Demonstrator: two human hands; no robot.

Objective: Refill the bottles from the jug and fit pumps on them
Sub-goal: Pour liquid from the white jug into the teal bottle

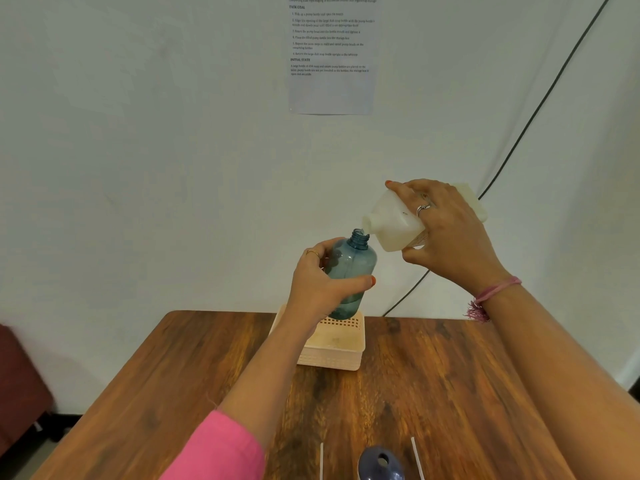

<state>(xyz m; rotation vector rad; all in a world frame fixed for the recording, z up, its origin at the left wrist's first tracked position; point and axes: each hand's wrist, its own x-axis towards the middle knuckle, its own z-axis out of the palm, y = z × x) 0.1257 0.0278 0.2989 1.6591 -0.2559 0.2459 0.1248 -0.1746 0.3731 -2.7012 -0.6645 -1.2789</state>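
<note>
**Pour position: jug tipped at bottle mouth, both held above bench**

The left hand was closed around a translucent blue plastic bottle, thumb across the front and fingers curled behind. The bottle was round-shouldered with a threaded neck, uncapped, tilted slightly toward the right, and raised clear of the bench. A shallow pool of liquid appeared near its base; the level could not be read exactly.

The right hand gripped a milky white, squarish plastic jug from above, fingers spread over its upper face and thumb underneath. The jug lay nearly horizontal, its short open spout pointing left and just beside the bottle's mouth. Whether liquid was crossing could not be told.

Behind and below the bottle, a pale peach plastic basket with a perforated lattice wall sat on the bench at its far edge. The bench surface was dark, glossy wood grain.

At the near edge, a dark blue rounded object with a hole on top was partly cropped, with thin white tubes either side. A printed sheet hung on the white wall.
</note>
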